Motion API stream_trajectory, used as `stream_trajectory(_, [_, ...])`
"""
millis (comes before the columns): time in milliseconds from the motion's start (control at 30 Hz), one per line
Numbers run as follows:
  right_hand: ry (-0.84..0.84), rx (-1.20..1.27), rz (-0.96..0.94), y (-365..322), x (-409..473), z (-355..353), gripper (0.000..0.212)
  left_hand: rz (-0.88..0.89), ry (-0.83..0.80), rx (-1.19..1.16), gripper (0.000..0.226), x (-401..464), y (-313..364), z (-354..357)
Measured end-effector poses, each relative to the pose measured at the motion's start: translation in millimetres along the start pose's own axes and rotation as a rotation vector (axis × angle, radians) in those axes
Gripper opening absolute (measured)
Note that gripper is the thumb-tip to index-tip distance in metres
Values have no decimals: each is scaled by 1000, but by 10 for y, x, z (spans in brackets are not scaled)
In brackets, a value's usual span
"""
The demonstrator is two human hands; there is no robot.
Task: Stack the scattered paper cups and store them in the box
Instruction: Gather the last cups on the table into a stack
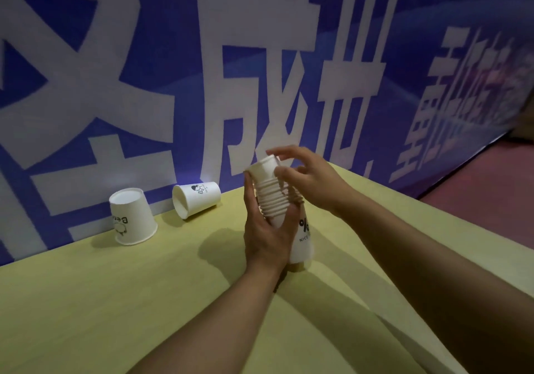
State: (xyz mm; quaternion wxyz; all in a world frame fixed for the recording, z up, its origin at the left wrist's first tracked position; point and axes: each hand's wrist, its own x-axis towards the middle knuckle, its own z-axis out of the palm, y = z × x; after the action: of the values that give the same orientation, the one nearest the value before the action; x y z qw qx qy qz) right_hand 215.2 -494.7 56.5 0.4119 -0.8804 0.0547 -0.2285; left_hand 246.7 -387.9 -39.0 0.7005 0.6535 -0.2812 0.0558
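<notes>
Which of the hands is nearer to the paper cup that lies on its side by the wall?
The left hand. It grips the stack of cups, just right of the lying cup. The right hand holds the stack's top from the far side.

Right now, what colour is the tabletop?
Pale yellow-green tabletop, seen in the head view.

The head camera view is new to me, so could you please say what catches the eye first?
At centre, a tall stack of paper cups stands on the yellow table, gripped by the left hand while the right hand touches its top. Two loose cups wait at the left: an upside-down cup and a tipped cup.
</notes>
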Motion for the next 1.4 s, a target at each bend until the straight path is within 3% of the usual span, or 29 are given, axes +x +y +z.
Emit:
stream_trajectory(300, [43, -96, 30, -535, -237, 25, 20, 88, 35, 87, 81, -145, 354, -407])
stream_trajectory(467, [-104, 103, -33, -735, -178, 450, 12, 118, 118, 130, 70, -217, 336, -1184])
stream_trajectory(600, [-96, 99, -40, -661, 106, 856, 23, 107, 199, 166, 72, -279, 286, -1790])
stream_trajectory(733, [-191, -356, -99, -465, 459, 1270, 39, 112, 299, 214, 80, -252, 123, -2130])
stream_trajectory(1000, [-398, -627, -105, -164, 1005, 1533, 64, 42, 408, 162, 85, -78, -79, -2221])
stream_trajectory(1167, [-402, -771, -97, -187, 1071, 1565, 65, 19, 396, 150, 84, -87, -71, -2222])
stream_trajectory(1300, [-386, -665, -75, -196, 977, 1598, 63, 1, 382, 165, 83, -94, -47, -2216])
stream_trajectory(1400, [-215, -468, -107, -284, 894, 1526, 62, -2, 353, 185, 84, -116, -32, -2208])
